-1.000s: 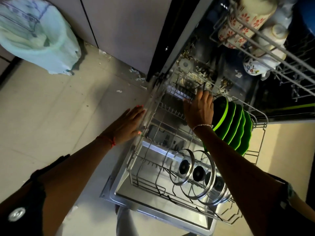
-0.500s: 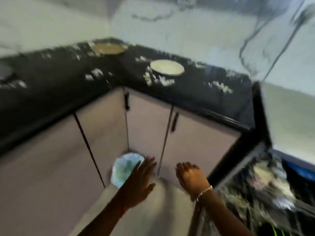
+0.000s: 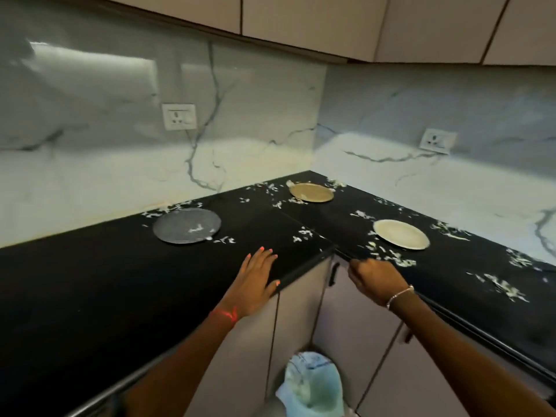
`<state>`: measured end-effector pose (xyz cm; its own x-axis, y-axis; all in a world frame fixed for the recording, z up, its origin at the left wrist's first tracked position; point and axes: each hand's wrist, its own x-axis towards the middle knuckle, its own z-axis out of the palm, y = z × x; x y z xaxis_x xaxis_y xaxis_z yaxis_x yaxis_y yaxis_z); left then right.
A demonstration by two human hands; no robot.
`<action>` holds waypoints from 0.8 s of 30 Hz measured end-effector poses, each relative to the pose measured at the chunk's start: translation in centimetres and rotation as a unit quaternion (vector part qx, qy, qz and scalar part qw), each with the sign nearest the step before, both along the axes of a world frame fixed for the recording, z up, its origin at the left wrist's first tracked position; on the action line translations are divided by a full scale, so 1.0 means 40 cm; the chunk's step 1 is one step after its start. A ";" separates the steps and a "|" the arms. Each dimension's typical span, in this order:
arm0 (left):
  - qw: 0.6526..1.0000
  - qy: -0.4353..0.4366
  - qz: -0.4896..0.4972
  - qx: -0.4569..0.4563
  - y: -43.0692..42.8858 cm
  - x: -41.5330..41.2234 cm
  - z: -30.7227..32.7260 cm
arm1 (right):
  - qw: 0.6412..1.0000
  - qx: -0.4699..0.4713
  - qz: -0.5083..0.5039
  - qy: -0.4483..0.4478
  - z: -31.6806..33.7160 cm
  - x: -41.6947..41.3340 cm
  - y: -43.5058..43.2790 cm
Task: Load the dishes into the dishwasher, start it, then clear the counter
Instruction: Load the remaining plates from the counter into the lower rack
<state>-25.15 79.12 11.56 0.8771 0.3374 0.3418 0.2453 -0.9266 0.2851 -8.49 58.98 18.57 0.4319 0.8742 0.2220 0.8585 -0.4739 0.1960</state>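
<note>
Left grip spread flat on the counter edge, right grip curled, empty; loading step, grey plate probably next to lift.

A black corner bench strewn with white scraps carries a grey plate on the left, a tan plate far in the corner and a cream plate on the right, while the left hand lies flat on its near edge and the right hand is curled at the edge nearby.
</note>
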 end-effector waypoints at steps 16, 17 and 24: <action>0.951 0.184 0.200 -0.148 0.458 0.096 -0.195 | 0.966 -0.031 0.017 0.256 -0.086 0.315 0.577; 0.948 0.189 0.201 -0.157 0.482 0.114 -0.207 | 0.961 -0.031 0.016 0.275 -0.099 0.335 0.623; 0.953 0.090 0.257 -0.130 0.560 0.166 -0.259 | 0.914 -0.005 -0.011 0.406 -0.186 0.377 0.927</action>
